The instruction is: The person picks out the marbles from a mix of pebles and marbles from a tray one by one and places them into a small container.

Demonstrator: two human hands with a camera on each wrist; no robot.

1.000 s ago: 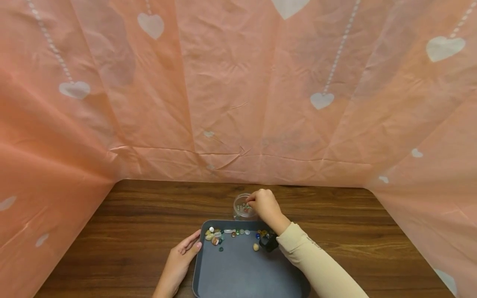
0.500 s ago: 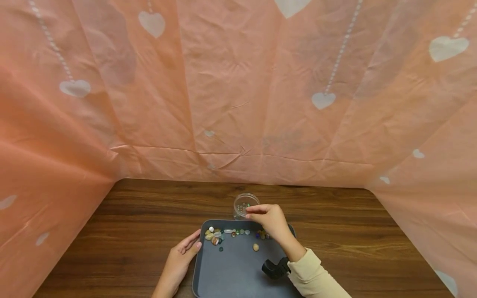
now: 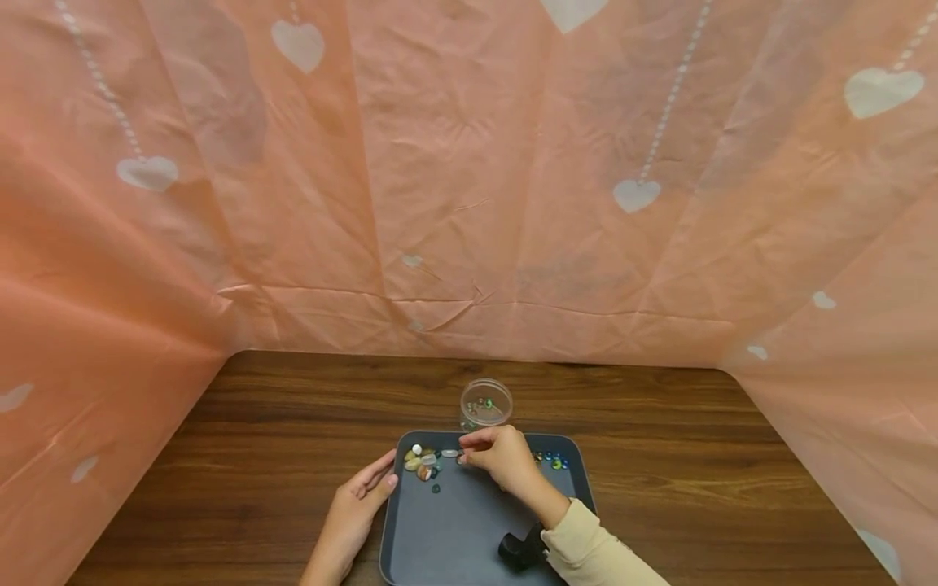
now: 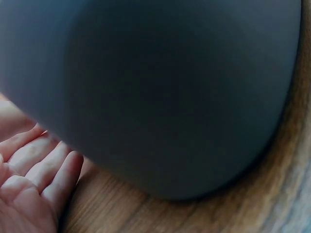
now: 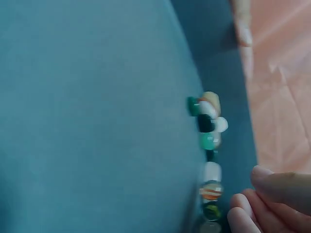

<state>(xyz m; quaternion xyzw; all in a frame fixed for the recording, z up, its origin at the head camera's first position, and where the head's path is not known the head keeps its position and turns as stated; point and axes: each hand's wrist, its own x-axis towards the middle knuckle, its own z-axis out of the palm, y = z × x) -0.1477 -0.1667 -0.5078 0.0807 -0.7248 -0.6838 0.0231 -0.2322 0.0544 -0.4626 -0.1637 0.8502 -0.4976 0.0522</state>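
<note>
A grey tray [image 3: 469,529] lies on the wooden table, with small coloured stones and marbles [image 3: 421,465] strung along its far edge. My right hand [image 3: 469,452] reaches over that row, thumb and fingertips drawn together just above a marble. The right wrist view shows the fingertips [image 5: 243,213] beside the marbles [image 5: 209,126], with nothing plainly pinched. My left hand [image 3: 362,496] rests flat against the tray's left rim, its fingers [image 4: 34,170] relaxed beside the tray's outer wall [image 4: 170,97]. A small clear jar [image 3: 486,403] with a few marbles in it stands just beyond the tray.
A few more marbles [image 3: 551,461] lie at the tray's far right corner. The dark wooden table [image 3: 256,439] is enclosed at the back and sides by a pink cloth [image 3: 469,203] with white hearts. A black wrist camera [image 3: 519,549] sits on my right sleeve.
My right hand has drawn back from the jar's mouth and come down to the marble row at the tray's far edge. The left hand has stayed at the tray's rim.
</note>
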